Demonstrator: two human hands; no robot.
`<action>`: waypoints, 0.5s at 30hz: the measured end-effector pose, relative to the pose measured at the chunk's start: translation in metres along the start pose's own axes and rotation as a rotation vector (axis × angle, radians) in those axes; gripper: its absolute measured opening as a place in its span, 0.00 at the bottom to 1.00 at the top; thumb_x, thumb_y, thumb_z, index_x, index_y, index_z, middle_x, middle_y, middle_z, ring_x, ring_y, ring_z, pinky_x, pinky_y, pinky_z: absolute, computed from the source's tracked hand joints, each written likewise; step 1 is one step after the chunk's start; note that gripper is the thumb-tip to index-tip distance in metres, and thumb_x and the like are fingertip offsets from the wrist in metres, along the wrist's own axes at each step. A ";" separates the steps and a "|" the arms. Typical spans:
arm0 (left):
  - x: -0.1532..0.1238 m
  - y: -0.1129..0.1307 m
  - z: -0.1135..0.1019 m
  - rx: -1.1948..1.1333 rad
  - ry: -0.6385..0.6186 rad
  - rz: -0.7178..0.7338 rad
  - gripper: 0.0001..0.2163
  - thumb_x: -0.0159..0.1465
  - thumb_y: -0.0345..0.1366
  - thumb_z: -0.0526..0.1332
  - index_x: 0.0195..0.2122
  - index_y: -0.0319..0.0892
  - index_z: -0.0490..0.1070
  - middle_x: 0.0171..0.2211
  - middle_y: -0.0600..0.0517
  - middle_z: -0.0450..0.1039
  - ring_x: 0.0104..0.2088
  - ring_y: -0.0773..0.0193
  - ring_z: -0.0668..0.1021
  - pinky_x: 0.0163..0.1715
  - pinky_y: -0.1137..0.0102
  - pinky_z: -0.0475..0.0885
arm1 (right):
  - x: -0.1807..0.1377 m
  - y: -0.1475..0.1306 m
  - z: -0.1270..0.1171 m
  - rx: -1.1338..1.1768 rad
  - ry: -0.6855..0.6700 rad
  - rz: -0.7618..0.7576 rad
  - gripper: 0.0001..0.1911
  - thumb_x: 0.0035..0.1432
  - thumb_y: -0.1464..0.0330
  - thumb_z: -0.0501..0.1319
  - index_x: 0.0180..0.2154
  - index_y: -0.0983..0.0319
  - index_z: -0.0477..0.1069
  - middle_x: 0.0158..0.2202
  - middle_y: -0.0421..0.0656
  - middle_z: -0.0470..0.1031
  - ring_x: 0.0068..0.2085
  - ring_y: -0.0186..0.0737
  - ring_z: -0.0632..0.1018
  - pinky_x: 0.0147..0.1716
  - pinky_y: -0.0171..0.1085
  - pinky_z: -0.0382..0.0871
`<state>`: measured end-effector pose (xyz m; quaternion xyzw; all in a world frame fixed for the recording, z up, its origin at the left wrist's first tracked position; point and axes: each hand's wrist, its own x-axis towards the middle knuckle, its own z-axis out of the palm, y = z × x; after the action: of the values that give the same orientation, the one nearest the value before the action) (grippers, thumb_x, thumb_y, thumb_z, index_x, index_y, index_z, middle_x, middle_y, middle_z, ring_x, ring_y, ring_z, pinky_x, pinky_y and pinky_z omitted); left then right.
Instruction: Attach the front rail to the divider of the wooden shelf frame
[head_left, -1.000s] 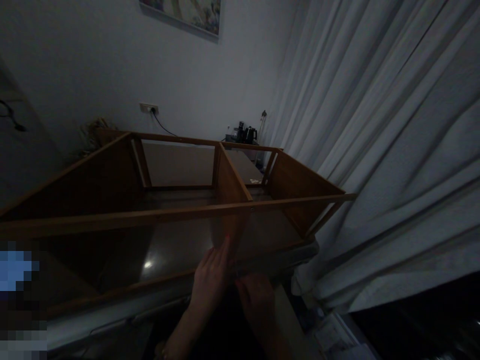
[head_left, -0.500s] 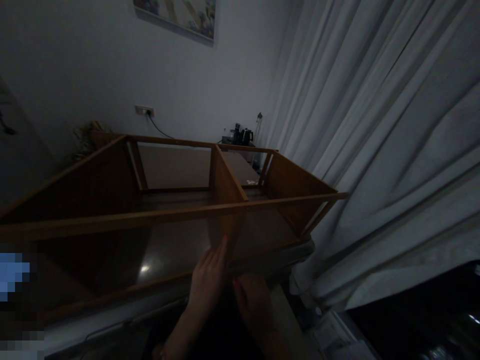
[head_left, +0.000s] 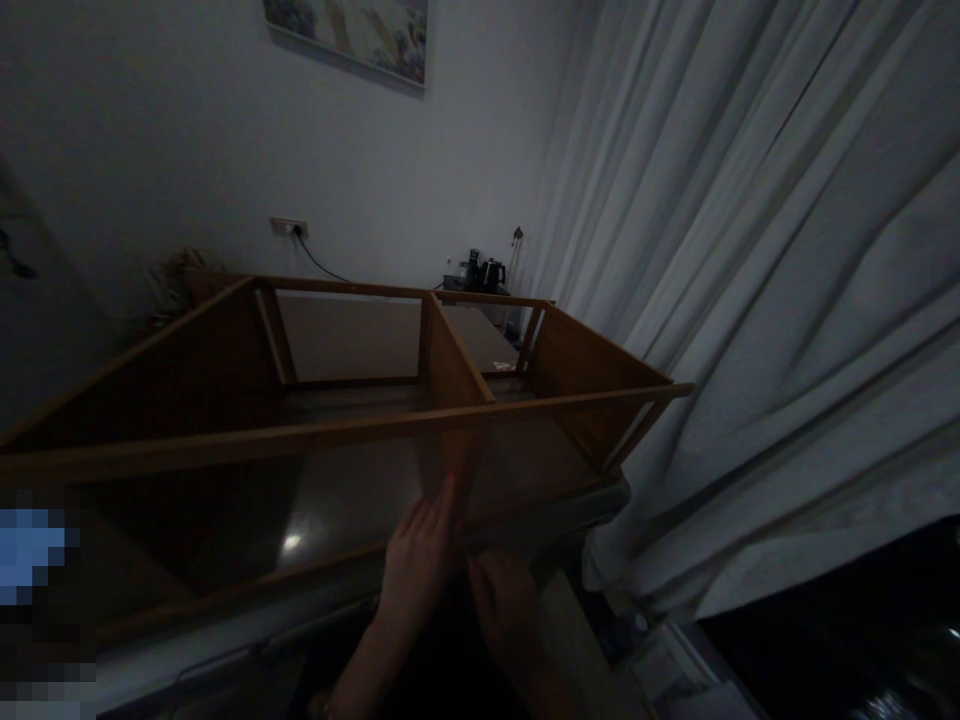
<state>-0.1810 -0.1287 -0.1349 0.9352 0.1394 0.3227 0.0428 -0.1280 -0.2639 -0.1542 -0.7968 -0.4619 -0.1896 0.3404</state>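
Observation:
A brown wooden frame (head_left: 480, 403), like a shelf unit laid down, fills the middle of the dim view. A panel (head_left: 457, 345) divides it into two bays. My left hand (head_left: 418, 550) lies at the near end of this divider, its fingers stretched out and together, the tips against an upright wooden post (head_left: 466, 470). Just right and below, my right hand (head_left: 506, 600) is closed, thumb and fingers curled near the foot of the post. Shadow hides whatever it may hold.
A long white curtain (head_left: 712, 300) hangs on the right beside the frame. Behind stand a black kettle (head_left: 493, 273) and a wall socket (head_left: 288, 227) with a cable. A light-coloured box or case (head_left: 675, 660) sits low at right. A blurred blue patch shows at far left.
Almost nothing differs. The view has shifted very slightly; both hands keep their places at the post.

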 end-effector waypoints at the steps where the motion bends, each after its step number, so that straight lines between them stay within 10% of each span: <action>1: 0.000 0.000 0.000 0.003 0.004 0.001 0.17 0.65 0.31 0.50 0.54 0.36 0.62 0.48 0.43 0.73 0.44 0.59 0.75 0.47 0.63 0.68 | 0.000 0.000 0.000 0.007 -0.001 0.006 0.16 0.66 0.68 0.45 0.29 0.59 0.65 0.27 0.40 0.72 0.29 0.36 0.73 0.33 0.35 0.61; 15: 0.001 0.001 -0.003 -0.014 -0.001 -0.006 0.18 0.65 0.32 0.50 0.56 0.37 0.60 0.47 0.43 0.73 0.42 0.58 0.76 0.46 0.63 0.69 | 0.010 -0.006 -0.006 -0.063 0.004 -0.027 0.17 0.66 0.67 0.46 0.28 0.60 0.67 0.26 0.41 0.73 0.30 0.37 0.73 0.33 0.36 0.59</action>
<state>-0.1824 -0.1291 -0.1319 0.9346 0.1397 0.3232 0.0503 -0.1278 -0.2605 -0.1418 -0.8003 -0.4659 -0.2105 0.3134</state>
